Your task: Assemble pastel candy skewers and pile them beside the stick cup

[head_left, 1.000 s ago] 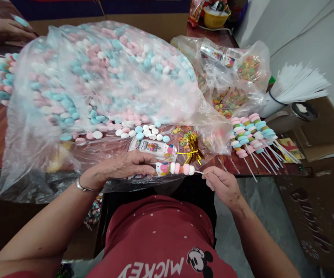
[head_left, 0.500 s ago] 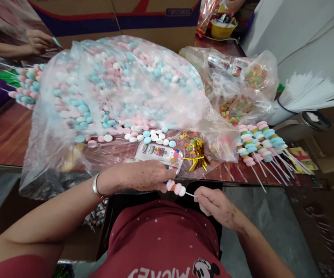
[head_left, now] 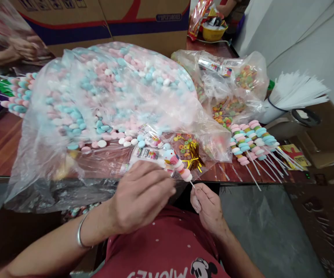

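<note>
My right hand (head_left: 208, 206) pinches the thin white stick of a candy skewer (head_left: 186, 174) threaded with pink, white and orange pieces. The skewer slants up and left, its upper part covered by a clear printed wrapper (head_left: 155, 137). Just left of it is my left hand (head_left: 145, 195), blurred by motion with fingers curled; whether it grips anything does not show. Beneath the skewer's upper end, a stack of flat printed wrappers (head_left: 146, 153) lies on the table, partly hidden by my left hand. Gold twist ties (head_left: 194, 156) lie in a bundle beside ring-shaped candies (head_left: 183, 144).
A large clear bag (head_left: 111, 92) of pastel candies fills the table's middle. Finished-looking candy skewers (head_left: 251, 139) lie at right, near a mug (head_left: 274, 110) of white sticks and a metal cup (head_left: 296, 121). Another person's hands (head_left: 24, 48) are at far left.
My left hand has come off the skewer and moved down toward my body. The skewer now points higher, with its printed wrapper in view. My right hand still pinches the stick.
</note>
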`<state>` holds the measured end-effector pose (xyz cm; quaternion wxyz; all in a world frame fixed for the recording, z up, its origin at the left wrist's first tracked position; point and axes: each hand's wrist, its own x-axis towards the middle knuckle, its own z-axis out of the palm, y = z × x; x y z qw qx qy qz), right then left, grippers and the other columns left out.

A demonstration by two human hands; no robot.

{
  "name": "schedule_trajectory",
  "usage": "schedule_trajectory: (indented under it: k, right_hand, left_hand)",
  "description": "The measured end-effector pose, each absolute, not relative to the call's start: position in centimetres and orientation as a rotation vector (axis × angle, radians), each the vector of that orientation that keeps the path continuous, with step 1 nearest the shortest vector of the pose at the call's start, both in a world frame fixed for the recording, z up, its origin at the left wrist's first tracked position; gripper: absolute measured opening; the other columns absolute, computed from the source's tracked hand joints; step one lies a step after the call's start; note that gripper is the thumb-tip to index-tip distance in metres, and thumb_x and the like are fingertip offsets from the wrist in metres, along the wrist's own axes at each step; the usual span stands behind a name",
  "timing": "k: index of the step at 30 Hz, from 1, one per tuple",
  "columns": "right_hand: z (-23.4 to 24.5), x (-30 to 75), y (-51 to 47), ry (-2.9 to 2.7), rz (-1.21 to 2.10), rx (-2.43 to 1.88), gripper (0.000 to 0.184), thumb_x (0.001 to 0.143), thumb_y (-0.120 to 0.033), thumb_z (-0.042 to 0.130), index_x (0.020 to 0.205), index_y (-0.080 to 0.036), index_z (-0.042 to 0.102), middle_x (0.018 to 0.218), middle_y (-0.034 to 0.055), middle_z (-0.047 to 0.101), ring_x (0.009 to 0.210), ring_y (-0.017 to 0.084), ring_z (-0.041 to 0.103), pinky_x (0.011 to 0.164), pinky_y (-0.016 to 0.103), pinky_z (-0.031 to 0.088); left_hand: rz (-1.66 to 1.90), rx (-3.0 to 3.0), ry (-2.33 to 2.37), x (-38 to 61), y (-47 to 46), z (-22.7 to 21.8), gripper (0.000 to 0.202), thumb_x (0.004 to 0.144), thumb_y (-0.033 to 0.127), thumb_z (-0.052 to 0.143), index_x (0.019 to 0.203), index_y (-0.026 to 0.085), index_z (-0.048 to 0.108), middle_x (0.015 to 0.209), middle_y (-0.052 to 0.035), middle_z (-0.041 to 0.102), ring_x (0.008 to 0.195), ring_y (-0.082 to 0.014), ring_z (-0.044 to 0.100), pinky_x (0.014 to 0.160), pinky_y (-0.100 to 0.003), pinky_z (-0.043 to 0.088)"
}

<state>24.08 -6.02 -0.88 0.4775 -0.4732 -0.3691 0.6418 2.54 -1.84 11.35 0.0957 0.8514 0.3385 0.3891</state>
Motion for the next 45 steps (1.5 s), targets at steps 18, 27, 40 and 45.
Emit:
schedule_trajectory:
  k: [18,27,40,45]
  right_hand:
    - [0.9,22.9,-6.6,-1.587,1.576,-1.252,0.03,0.096,-0.038,0.041,0.077,-0.019,0.054,0.062,-0.0023,0.056,0.056,0.01,0.051,0.058,0.023,0.041]
    - [0.5,22.8,-6.2,-1.996,0.055,-1.289,0.018,0.091,-0.013,0.046,0.082,-0.02,0.061,0.052,-0.002,0.051,0.05,0.013,0.045,0.056,0.03,0.033]
    - [1.1,21.4,-6.1,-0.892,1.599,-1.273,0.024,0.086,-0.038,0.05,0.072,-0.019,0.056,0.043,-0.0102,0.029,0.038,0.006,0.022,0.039,0.022,0.019]
    - [0.6,22.1,-6.4,-0.886,1.632,-1.25,0.026,0.082,-0.042,0.057,0.072,-0.018,0.058,0.043,-0.0098,0.032,0.04,0.006,0.024,0.039,0.02,0.018]
  left_hand:
    - [1.476,0.391,0.995,5.8,3.5,8.2,0.027,0.064,0.026,0.081,0.075,0.013,0.06,0.057,0.0028,0.061,0.041,-0.0085,0.054,0.041,-0.02,0.046]
    - [1.554,0.35,0.99,7.0,3.4,7.0,0.032,0.066,0.028,0.083,0.07,0.015,0.053,0.055,0.0057,0.056,0.042,-0.0063,0.052,0.04,-0.017,0.042]
    - [1.388,0.435,0.843,8.7,1.9,5.6,0.034,0.066,0.037,0.084,0.076,0.015,0.06,0.06,0.0026,0.06,0.056,-0.0109,0.06,0.053,-0.023,0.049]
    - [1.379,0.437,0.853,6.8,2.4,5.7,0.047,0.059,0.048,0.085,0.088,0.016,0.066,0.08,-0.0065,0.073,0.081,-0.0226,0.071,0.073,-0.034,0.055]
